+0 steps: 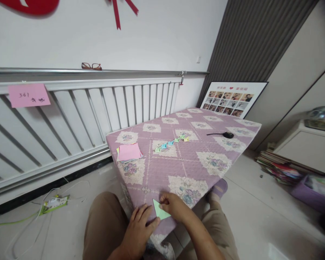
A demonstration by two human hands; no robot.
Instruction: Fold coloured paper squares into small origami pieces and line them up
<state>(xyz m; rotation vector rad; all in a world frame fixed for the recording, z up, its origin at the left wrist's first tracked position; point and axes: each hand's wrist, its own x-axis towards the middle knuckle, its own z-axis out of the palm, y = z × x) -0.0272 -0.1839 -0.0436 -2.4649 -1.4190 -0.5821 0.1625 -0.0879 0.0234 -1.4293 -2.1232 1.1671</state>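
A green paper (pixel 161 212), folded to a triangle, lies on the near corner of the purple flowered tablecloth (pixel 168 169). My left hand (pixel 141 225) rests flat on the cloth at its left, fingers spread, the thumb at the paper's lower edge. On the paper's right side my right hand (pixel 173 206) has its fingers curled, thumb and forefinger pinching the edge. Farther back, small folded green, blue and yellow paper pieces (pixel 171 143) form a slanting row. A stack of coloured paper (pixel 129 151), pink on top, sits at the table's left edge.
A black object with a thin tail (pixel 227 135) lies on the table's right part. Behind the left edge stands a white radiator (pixel 130 104). A photo board (pixel 230 99) leans at the far end. A power strip (pixel 55 204) is on the floor at the left.
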